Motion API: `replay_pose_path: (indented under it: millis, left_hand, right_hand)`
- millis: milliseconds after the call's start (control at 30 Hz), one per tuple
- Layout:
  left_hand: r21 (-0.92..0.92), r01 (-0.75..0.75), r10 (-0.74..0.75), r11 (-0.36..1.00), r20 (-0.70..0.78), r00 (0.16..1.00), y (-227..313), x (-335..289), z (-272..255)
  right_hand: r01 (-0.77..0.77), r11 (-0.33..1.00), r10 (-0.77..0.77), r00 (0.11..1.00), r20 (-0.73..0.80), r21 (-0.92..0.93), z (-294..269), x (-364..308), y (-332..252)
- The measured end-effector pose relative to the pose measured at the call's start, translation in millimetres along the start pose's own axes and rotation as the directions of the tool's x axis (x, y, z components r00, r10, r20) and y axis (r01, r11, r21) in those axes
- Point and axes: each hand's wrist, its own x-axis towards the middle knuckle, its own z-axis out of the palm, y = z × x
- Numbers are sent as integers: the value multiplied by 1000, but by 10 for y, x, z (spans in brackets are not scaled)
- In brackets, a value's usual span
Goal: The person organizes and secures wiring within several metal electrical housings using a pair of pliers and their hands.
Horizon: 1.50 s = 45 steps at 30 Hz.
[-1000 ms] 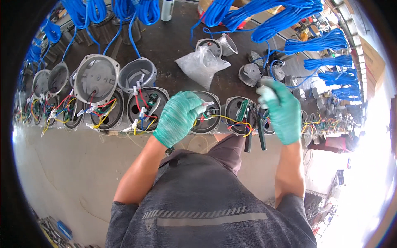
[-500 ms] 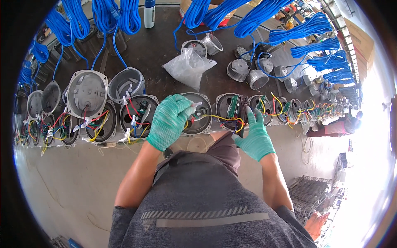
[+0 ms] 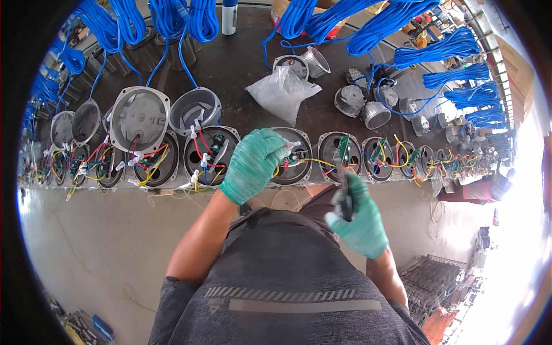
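My left hand (image 3: 253, 165), in a green knit glove, pinches a small white wire connector (image 3: 294, 144) over a round grey metal housing (image 3: 303, 173). A yellow wire (image 3: 313, 161) runs right from that housing to the neighbouring housing (image 3: 355, 140), which bears a green circuit board (image 3: 344, 146). My right hand (image 3: 365, 225), gloved alike, is closed round a dark-handled hand tool (image 3: 345, 201) in front of the bench edge. Motion blurs the tool, and its exact kind cannot be made out.
Open round housings with coloured wires line the bench's near edge. A clear plastic bag (image 3: 283, 95) lies behind my hands. Blue cable coils (image 3: 437, 46) span the far side. A marker-like bottle (image 3: 229, 18) stands at the back. A wire crate (image 3: 434, 279) stands at lower right.
My right hand has drawn back from the housings toward my body, bringing the dark tool with it. The left hand stays on the connector. The whole view has shifted, so the bench appears further right.
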Motion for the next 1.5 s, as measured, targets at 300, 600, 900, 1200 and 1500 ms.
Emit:
replay_pose_path:
  millis: [300,600,900,1200,1500]
  left_hand:
    - [-19,12,-12,1000,16,1000,24,-17,-59]
    - [51,-94,94,994,-10,995,-52,-52,-62]
    - [105,-131,134,986,-28,991,-3,14,-62]
    - [-11,37,-36,999,50,998,-2,91,-89]
    - [-472,391,-376,790,131,917,75,176,-268]
  right_hand:
    - [3,1000,-6,990,140,20,417,328,-46]
    - [9,996,-27,978,208,87,503,442,-48]
    - [126,983,-109,986,129,-136,609,540,101]
    - [-260,802,-23,887,462,538,-45,229,-17]
    - [-112,970,71,979,-191,-214,-544,652,24]
